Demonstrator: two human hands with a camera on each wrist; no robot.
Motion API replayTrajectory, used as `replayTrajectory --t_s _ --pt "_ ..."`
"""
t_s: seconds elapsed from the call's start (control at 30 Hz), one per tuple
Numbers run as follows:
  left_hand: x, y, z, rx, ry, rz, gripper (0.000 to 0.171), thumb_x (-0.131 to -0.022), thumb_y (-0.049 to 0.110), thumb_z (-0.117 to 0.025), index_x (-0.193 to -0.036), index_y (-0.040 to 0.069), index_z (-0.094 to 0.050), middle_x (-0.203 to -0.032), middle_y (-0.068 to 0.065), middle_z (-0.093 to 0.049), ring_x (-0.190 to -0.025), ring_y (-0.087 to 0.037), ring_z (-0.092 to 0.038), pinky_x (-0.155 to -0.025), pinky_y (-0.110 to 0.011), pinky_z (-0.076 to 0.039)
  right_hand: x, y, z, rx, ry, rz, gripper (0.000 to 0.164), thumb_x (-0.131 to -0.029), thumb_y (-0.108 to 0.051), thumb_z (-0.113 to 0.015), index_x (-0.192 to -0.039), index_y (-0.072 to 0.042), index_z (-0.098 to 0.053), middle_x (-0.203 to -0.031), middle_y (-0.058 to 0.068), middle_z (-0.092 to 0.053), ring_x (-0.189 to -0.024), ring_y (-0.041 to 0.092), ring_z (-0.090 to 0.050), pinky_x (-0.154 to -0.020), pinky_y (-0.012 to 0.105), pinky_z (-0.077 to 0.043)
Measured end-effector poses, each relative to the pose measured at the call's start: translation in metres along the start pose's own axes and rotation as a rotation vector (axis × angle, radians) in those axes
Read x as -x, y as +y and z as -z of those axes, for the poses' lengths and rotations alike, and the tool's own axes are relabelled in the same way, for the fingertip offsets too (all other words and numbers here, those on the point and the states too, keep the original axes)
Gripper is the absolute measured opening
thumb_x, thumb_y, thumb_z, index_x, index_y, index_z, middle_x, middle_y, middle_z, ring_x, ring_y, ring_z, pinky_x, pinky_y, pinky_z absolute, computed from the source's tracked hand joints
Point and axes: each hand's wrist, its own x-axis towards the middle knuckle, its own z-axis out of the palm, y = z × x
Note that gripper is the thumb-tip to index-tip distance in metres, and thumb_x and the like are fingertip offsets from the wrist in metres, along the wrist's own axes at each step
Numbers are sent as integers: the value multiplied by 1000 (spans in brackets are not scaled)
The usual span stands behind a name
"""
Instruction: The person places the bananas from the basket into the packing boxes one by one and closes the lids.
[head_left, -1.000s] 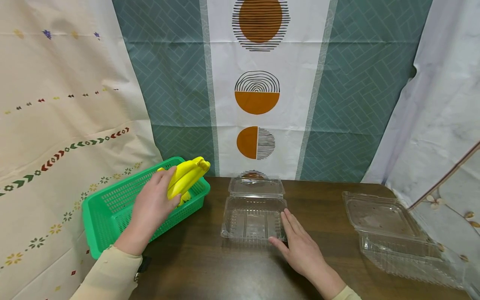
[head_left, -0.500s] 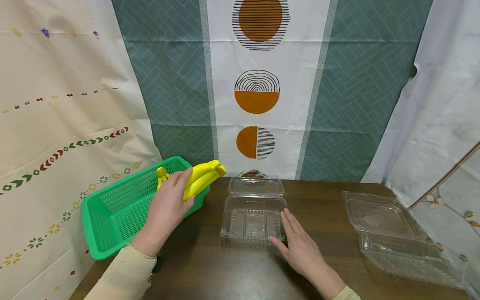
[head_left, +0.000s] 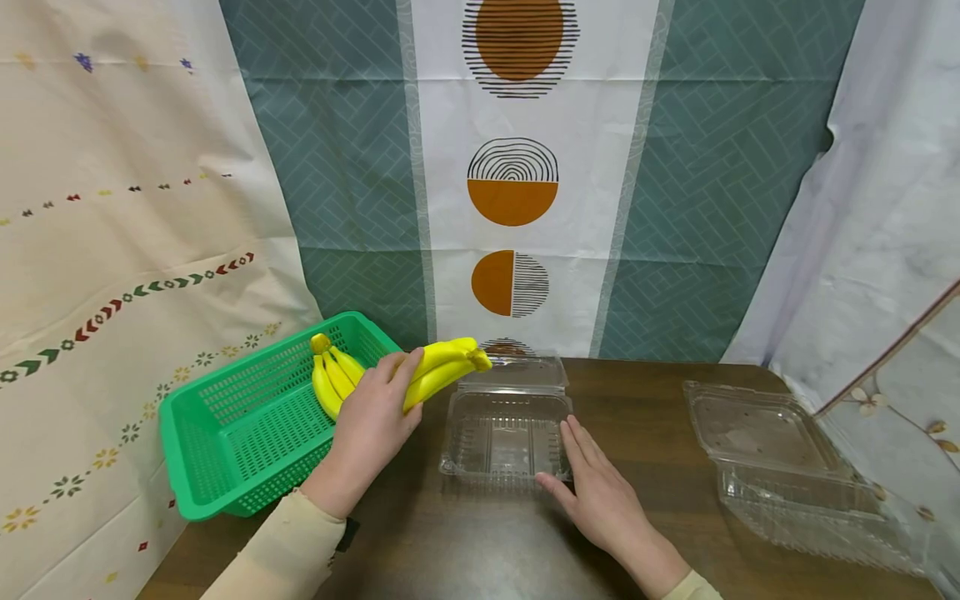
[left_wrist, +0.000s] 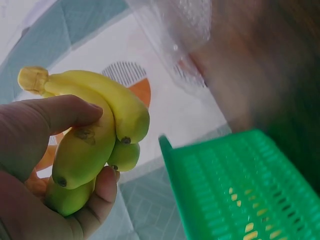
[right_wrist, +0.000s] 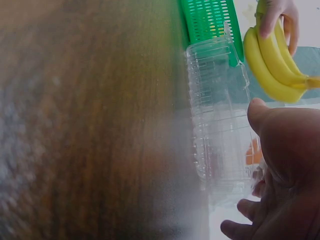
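Note:
My left hand (head_left: 378, 421) grips a bunch of yellow bananas (head_left: 446, 367), thumb on one side and fingers curled beneath. In the left wrist view the bananas (left_wrist: 87, 140) show greenish tips. The bunch hangs between the green basket and an open clear plastic clamshell box (head_left: 506, 433), its stem end overlapping the raised lid. My right hand (head_left: 603, 500) rests with straight fingers along the box's right side, thumb at the front corner. In the right wrist view the box (right_wrist: 220, 115) stands beside that thumb.
The green basket (head_left: 258, 437) at the left holds another bunch of bananas (head_left: 330, 375). At the right of the brown table (head_left: 465, 542) lies a second open clamshell box (head_left: 802, 475). Patterned cloths (head_left: 352, 167) hang behind and at both sides.
My left hand has carried the bananas rightward out from over the basket toward the middle box, uncovering the second bunch inside. My right hand has stayed at the box.

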Motion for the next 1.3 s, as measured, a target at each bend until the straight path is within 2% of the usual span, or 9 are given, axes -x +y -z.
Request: replayTrajectory --t_s 0.17,0.67,1.3 --pt "0 11 -11 -8 -4 -24 86 -82 7 -97 -159 9 -58 -141 -17 -64 -107 -40 -68 -78 -52 -65 -1 0 0 1 1 -3 97 -108 -55 -68 -177 -8 -18 -185 10 -10 -167 38 -20 -124 65 -35" --pt "-1 37 -35 -43 -82 -46 88 -81 11 -101 -159 14 -59 -143 -13 -62 -106 -33 -66 -76 -43 -64 -2 -2 3 7 4 -8 98 -107 -55 -69 -177 -9 -18 -185 10 -10 -167 38 -21 -123 66 -37" --pt "-1 49 -56 -49 -99 -115 88 -79 12 -102 -156 17 -60 -141 -11 -65 -104 -30 -68 -77 -40 -65 -1 0 1 -4 1 -13 99 -107 -55 -70 -177 -8 -18 -185 10 -10 -167 37 -21 -123 66 -36"
